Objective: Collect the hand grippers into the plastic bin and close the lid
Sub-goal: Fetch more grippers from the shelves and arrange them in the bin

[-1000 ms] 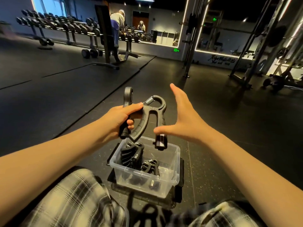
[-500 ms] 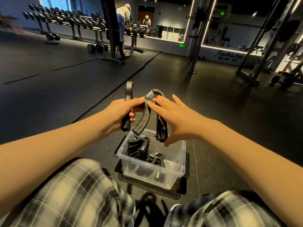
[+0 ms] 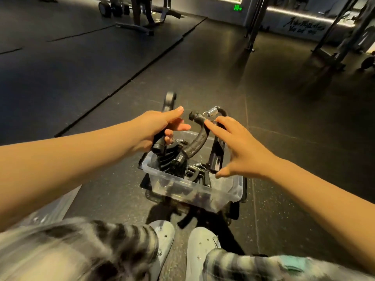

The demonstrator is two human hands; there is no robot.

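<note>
A clear plastic bin [image 3: 227, 194] stands on the dark floor in front of my feet, on a flat black piece [image 3: 244, 191] that may be its lid. Several black hand grippers [image 3: 174, 161] lie inside. Just above the bin's far side I hold one more black hand gripper [image 3: 199, 141] with a steel spring at its top. My left hand [image 3: 154, 128] is wrapped around its left handle. My right hand [image 3: 241, 151] is spread over its right side, fingertips touching the curved handle and thumb low beside the black arm.
My plaid trouser legs and pale shoes [image 3: 164, 236] are right behind the bin. A clear plastic sheet [image 3: 50, 209] lies on the floor at the left. A bench frame [image 3: 140, 25] and rack posts [image 3: 253, 27] stand far off.
The gripper has come down from chest height to the bin's far rim. My right hand moved from beside it onto it. My view has tilted down.
</note>
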